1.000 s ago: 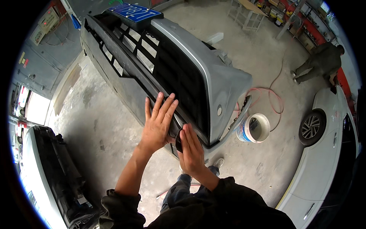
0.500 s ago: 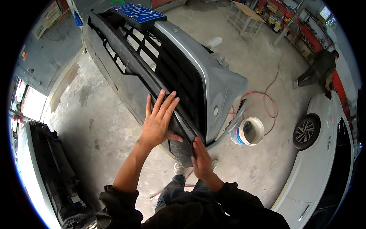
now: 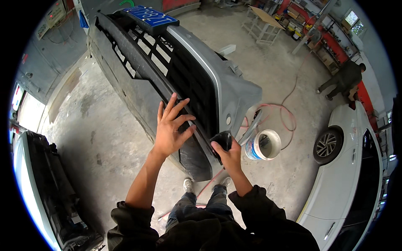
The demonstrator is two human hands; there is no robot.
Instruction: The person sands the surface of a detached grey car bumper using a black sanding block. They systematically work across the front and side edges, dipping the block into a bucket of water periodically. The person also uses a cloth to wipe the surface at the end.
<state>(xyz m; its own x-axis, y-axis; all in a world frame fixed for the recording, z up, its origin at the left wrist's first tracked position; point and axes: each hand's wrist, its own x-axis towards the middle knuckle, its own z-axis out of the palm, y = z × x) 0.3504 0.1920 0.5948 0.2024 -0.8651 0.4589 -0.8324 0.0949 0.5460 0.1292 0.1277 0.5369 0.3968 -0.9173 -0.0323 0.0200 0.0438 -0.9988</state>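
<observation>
A grey car bumper with a black grille and a dark lower trim strip stands in front of me, slanting from the upper left toward my feet. My left hand is over the trim strip, fingers spread, with nothing in it. It seems to rest lightly there, though the exact contact is hard to see. Beside the strip's near end, my right hand grips a curled black sheet, apparently sandpaper, between thumb and fingers. That sheet is close to the bumper's edge; whether it touches is unclear.
A white bucket stands right of the bumper, near a coiled red hose. A white car is at the right, another car part at the left. Beyond are a bending person and a wooden-topped table.
My right hand has lifted off the trim's near end and turned, bringing the black sheet into sight. My left hand's fingers have bent slightly. The view has shifted a little to the right.
</observation>
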